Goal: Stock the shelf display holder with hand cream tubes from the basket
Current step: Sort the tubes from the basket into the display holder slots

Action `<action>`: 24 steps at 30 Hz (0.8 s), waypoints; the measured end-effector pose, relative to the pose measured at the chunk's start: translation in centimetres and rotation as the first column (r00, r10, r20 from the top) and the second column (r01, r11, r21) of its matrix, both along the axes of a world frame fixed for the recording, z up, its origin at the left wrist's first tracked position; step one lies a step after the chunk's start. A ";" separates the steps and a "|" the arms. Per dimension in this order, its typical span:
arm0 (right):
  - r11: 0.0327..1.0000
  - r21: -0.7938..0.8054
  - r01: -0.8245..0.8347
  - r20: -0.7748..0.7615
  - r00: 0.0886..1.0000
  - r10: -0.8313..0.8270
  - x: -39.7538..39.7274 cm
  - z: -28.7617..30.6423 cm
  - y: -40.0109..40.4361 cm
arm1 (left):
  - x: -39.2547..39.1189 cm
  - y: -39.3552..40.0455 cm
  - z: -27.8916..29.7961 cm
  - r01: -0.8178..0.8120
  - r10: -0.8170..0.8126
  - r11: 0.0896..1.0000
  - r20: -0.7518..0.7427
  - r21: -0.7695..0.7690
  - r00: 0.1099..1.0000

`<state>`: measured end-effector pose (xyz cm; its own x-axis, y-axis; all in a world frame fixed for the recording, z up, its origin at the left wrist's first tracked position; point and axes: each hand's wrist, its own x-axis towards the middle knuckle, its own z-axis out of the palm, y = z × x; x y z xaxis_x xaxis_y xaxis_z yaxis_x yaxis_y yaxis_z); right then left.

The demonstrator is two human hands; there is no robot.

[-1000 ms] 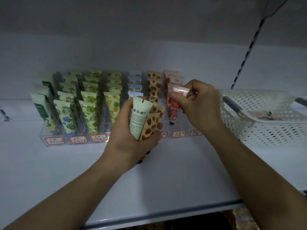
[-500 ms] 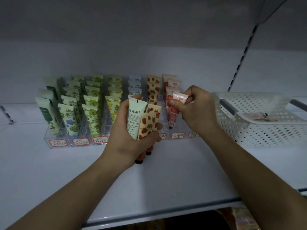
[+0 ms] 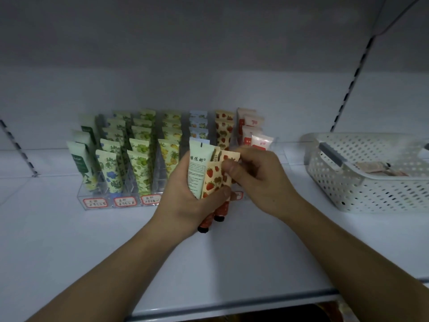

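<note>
My left hand [image 3: 185, 201] grips a bunch of hand cream tubes: a pale green tube [image 3: 197, 168] and strawberry-print tubes [image 3: 212, 182] with dark caps pointing down. My right hand [image 3: 255, 180] pinches the top of one strawberry tube in that bunch between thumb and fingers. Behind the hands stands the clear display holder [image 3: 120, 201] with rows of upright tubes. A pink tube [image 3: 261, 142] stands in its front right slot. The white perforated basket [image 3: 348, 182] sits to the right with tubes inside.
The holder and basket stand on a white shelf [image 3: 92, 252] under another shelf board. Red price labels [image 3: 95, 202] line the holder's front. Slotted uprights run along the back wall at left and right. The shelf's front edge lies low in view.
My right hand has let go of the pink tube, which now stands in the holder's right slot, and has moved left to pinch a strawberry tube in my left hand.
</note>
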<state>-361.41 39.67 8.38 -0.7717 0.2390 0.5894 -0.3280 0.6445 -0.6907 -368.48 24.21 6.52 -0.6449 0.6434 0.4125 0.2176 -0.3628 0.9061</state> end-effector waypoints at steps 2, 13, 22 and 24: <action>0.998 -0.059 0.000 -0.042 0.999 -0.002 0.1 0.2 0.3 | 0.0 -0.1 0.1 -0.034 0.034 0.999 -0.006 -0.008 0.999; 0.851 0.161 0.499 -0.295 0.848 -0.441 -0.8 3.6 2.1 | -0.9 -1.3 1.8 -0.316 0.321 0.946 -0.085 0.064 0.943; 0.801 0.391 0.453 -0.191 0.892 -0.410 -3.3 5.6 1.9 | -1.6 -1.4 1.9 -0.391 0.397 0.914 -0.036 0.109 0.917; 0.796 0.433 0.423 -0.129 0.903 -0.409 -3.7 6.0 1.9 | -1.7 -1.3 2.0 -0.410 0.414 0.905 -0.019 0.111 0.910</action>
